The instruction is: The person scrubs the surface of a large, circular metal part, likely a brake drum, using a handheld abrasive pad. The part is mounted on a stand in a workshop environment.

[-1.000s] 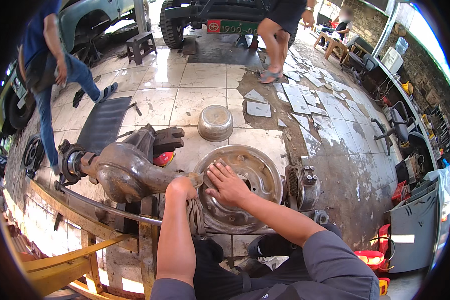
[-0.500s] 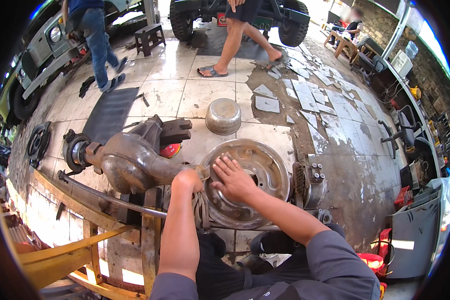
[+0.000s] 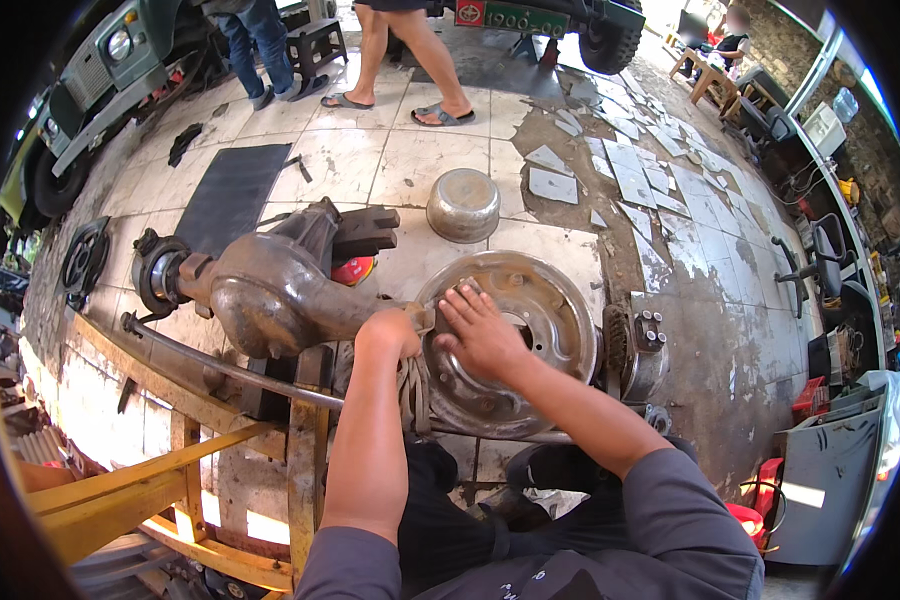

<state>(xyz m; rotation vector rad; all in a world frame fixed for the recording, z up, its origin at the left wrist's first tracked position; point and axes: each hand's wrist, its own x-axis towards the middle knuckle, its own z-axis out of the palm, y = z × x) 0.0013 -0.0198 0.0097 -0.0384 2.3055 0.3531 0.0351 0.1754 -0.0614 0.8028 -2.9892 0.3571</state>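
A worn round steel disc with a raised rim and bolt holes (image 3: 555, 285), like a wheel or brake drum, stands tilted before me. My right hand (image 3: 482, 332) lies on its left part, fingers stretched out and pressed against the metal. My left hand (image 3: 394, 328) is bent at the wrist by the end of a rusty axle housing (image 3: 265, 290), next to the disc's left edge; its fingers are mostly hidden. Pale strips of cloth or strap (image 3: 413, 395) hang just below it.
A yellow frame (image 3: 160, 490) with a long metal rod (image 3: 235, 375) is at left. Beyond the disc sits a metal bowl-shaped part (image 3: 464, 205). A toothed hub part (image 3: 635, 350) stands right of the disc. Broken tiles (image 3: 625, 175) cover the far floor; two people's legs (image 3: 420, 50) show there.
My view has tilted, so the scene sits slightly higher and further right. Both people beyond have walked to new spots at the far left. My hands keep nearly the same places.
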